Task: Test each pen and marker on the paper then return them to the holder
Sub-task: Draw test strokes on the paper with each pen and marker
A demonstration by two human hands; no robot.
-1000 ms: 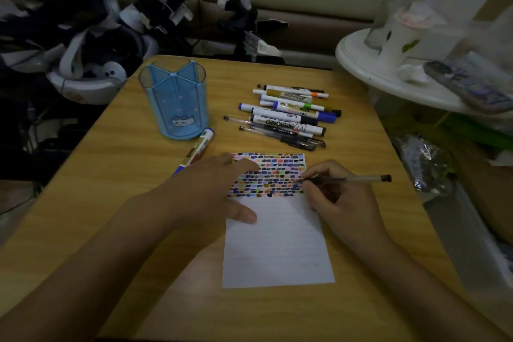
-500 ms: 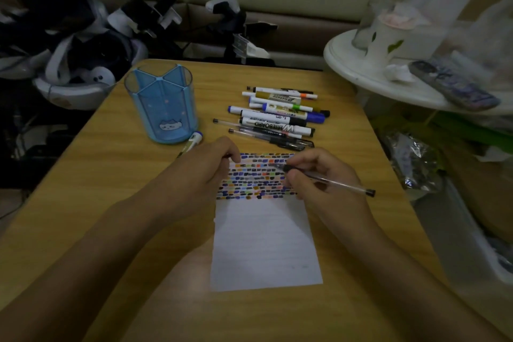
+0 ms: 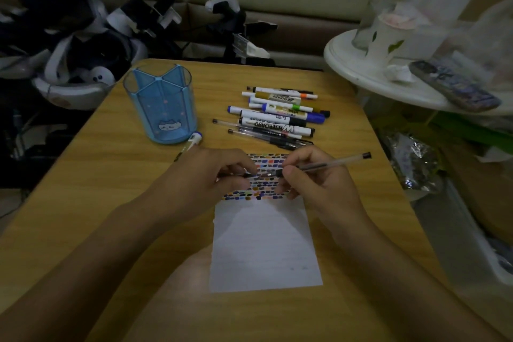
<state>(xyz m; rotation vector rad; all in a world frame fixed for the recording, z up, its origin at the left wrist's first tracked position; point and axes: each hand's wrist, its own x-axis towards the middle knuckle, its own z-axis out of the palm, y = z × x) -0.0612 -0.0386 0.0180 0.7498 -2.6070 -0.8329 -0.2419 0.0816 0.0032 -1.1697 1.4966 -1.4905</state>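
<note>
Both hands (image 3: 277,175) hold pen (image 3: 327,164) above paper (image 3: 263,244).

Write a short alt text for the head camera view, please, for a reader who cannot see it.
Two hands meet over a paper with coloured test marks: the right hand holds a clear pen, the left hand pinches its dark cap. Behind them, on the wooden table, stand an empty blue holder and a row of pens and markers.

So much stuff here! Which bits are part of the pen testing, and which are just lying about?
Part of the job:
pen in the right hand
cap in the left hand
paper
blue holder
pile of pens and markers
marker beside the holder

Just lying about:
remote control
white round table
dark gear behind the desk
</note>
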